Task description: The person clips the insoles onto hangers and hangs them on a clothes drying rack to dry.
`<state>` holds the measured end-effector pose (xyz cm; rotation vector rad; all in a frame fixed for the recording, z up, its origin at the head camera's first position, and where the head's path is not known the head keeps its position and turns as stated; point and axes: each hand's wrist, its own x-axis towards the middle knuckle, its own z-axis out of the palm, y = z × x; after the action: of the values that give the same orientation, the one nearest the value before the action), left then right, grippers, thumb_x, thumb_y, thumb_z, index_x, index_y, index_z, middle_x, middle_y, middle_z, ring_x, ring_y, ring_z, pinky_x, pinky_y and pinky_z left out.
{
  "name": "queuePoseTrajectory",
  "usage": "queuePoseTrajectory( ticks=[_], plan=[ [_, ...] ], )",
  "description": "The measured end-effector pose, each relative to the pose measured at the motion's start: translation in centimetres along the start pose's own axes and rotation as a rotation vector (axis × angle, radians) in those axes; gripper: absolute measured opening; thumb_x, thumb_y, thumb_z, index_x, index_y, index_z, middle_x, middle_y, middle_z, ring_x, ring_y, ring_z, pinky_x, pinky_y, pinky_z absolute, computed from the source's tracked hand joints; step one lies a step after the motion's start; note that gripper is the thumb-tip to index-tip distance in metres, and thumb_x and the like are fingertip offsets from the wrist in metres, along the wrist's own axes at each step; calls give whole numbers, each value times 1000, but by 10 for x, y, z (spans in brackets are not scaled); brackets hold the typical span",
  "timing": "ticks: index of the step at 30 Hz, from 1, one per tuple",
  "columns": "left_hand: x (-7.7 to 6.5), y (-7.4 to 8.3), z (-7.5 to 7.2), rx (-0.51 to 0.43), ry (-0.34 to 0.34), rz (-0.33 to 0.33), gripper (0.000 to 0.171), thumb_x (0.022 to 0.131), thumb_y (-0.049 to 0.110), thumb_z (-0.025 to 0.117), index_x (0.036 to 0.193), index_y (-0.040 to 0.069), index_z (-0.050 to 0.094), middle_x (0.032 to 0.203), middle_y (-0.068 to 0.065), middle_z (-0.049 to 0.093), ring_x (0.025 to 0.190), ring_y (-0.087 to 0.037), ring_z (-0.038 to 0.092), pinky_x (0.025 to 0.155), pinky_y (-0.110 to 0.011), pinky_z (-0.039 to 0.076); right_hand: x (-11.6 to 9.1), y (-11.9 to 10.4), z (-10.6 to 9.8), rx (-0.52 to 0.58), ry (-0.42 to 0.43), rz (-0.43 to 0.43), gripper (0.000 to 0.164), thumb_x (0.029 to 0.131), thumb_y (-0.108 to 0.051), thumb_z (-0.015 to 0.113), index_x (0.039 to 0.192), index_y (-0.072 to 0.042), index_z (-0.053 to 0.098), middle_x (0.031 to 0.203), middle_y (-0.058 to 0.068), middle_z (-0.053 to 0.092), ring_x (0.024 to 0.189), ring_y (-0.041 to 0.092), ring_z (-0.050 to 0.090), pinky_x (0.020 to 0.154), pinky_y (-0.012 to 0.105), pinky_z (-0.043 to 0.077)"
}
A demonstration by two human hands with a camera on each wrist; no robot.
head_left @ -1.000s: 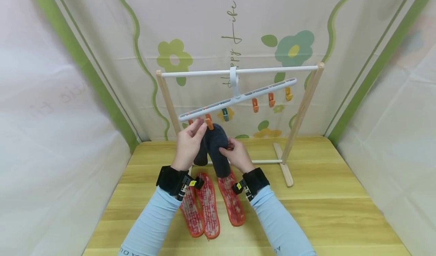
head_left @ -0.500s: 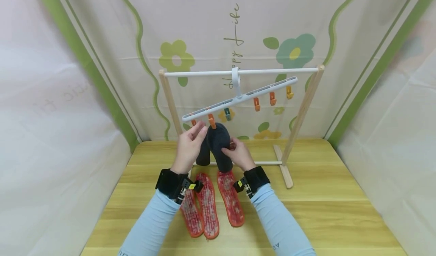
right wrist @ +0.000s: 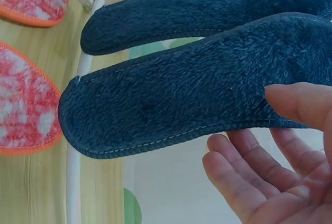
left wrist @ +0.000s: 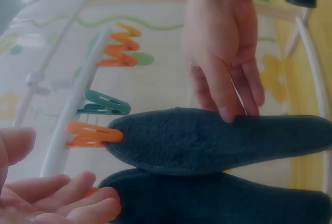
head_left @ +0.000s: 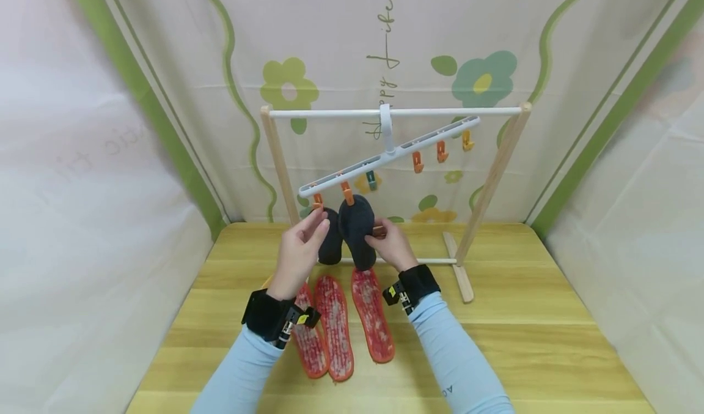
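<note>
Two dark blue fuzzy insoles hang by orange clips from a white clip hanger [head_left: 352, 172]. The right-hand insole [head_left: 356, 224] dangles from an orange clip [head_left: 347, 194] that bites its top edge. Beside it, the other insole [head_left: 331, 246] is partly covered by my left hand. My left hand [head_left: 294, 255] is near the leftmost orange clip [head_left: 318, 200], thumb and fingers apart and holding nothing. My right hand [head_left: 395, 246] lightly pinches the side edge of the right-hand insole [right wrist: 171, 94], thumb in front and fingertips partly behind it.
On the wooden table [head_left: 495, 340] lie three red patterned insoles [head_left: 335, 328] with orange borders. A wooden rack [head_left: 495, 169] with white rods carries the tilted hanger. Green [head_left: 371, 180], orange [head_left: 418, 162] and yellow clips [head_left: 467, 140] hang along it. Patterned curtains stand behind and at both sides.
My left hand has drawn slightly down and away from the clips. Both dark insoles show more fully now. My right hand stays at the same insole's edge. The head view has shifted a little.
</note>
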<state>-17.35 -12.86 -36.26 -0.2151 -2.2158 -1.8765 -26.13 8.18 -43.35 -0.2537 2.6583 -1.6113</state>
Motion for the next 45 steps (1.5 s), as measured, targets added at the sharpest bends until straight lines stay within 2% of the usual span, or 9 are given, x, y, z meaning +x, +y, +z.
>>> queuePoseTrajectory(
  ticks=[1, 8, 12, 19, 21, 24, 29, 36, 45],
  plan=[
    [-4, 3, -2, 11, 0, -16, 55, 100, 37, 60, 145, 7, 51, 138, -8, 59, 126, -17, 55, 103, -31, 44, 0, 0, 0, -3, 0, -3, 38, 92, -15, 71, 127, -4, 58, 114, 17, 66, 104, 31, 64, 90, 45, 53],
    [-21, -10, -17, 38, -4, -72, 52, 102, 33, 57, 144, 3, 50, 137, -12, 59, 126, -22, 54, 102, -34, 45, 1, 5, -1, -18, -14, -6, 40, 92, -17, 71, 128, -5, 58, 114, 15, 66, 106, 31, 64, 90, 45, 53],
    [-36, -12, -27, 43, -7, -143, 47, 105, 21, 53, 145, -3, 45, 143, -19, 51, 130, -30, 50, 105, -41, 43, -3, 6, -4, -27, -18, -28, 40, 92, -16, 70, 129, -5, 58, 115, 16, 66, 106, 31, 64, 90, 45, 53],
    [-58, -73, -50, 83, 54, -241, 52, 103, 37, 54, 145, 8, 49, 145, -14, 50, 129, -27, 50, 104, -43, 44, -16, 12, -11, -28, -6, -67, 40, 93, -14, 69, 130, -2, 59, 119, 17, 65, 106, 31, 63, 91, 44, 52],
    [-65, -86, -55, 106, 71, -276, 53, 102, 40, 55, 145, 8, 49, 145, -14, 51, 127, -27, 51, 102, -44, 45, -22, 14, -14, -33, 4, -74, 39, 93, -14, 69, 129, -2, 59, 117, 17, 66, 105, 32, 64, 90, 45, 53],
    [-74, -100, -60, 105, 88, -331, 52, 102, 40, 55, 144, 9, 50, 145, -12, 50, 125, -27, 52, 100, -40, 47, -32, 15, -18, -33, 6, -78, 38, 94, -14, 68, 129, -3, 59, 115, 18, 66, 104, 32, 64, 90, 45, 53],
    [-83, -113, -66, 77, 101, -402, 51, 102, 37, 56, 144, 9, 50, 144, -11, 51, 123, -26, 53, 97, -39, 49, -51, 15, -26, -42, 2, -52, 37, 96, -18, 67, 130, -7, 59, 116, 14, 65, 107, 28, 63, 91, 43, 52],
    [-84, -125, -66, 139, 104, -400, 50, 102, 32, 58, 143, 6, 50, 138, -15, 55, 122, -30, 53, 99, -46, 47, -81, 18, -40, -59, 25, -61, 33, 96, -15, 67, 128, -7, 59, 118, 15, 65, 110, 27, 62, 94, 44, 51],
    [-101, -142, -65, 181, 101, -430, 53, 103, 26, 56, 147, -1, 42, 133, -24, 54, 122, -38, 54, 99, -48, 48, -137, 48, -38, -76, 47, 6, 32, 94, -9, 68, 125, -4, 62, 115, 12, 66, 103, 27, 64, 88, 43, 54]
  ],
)
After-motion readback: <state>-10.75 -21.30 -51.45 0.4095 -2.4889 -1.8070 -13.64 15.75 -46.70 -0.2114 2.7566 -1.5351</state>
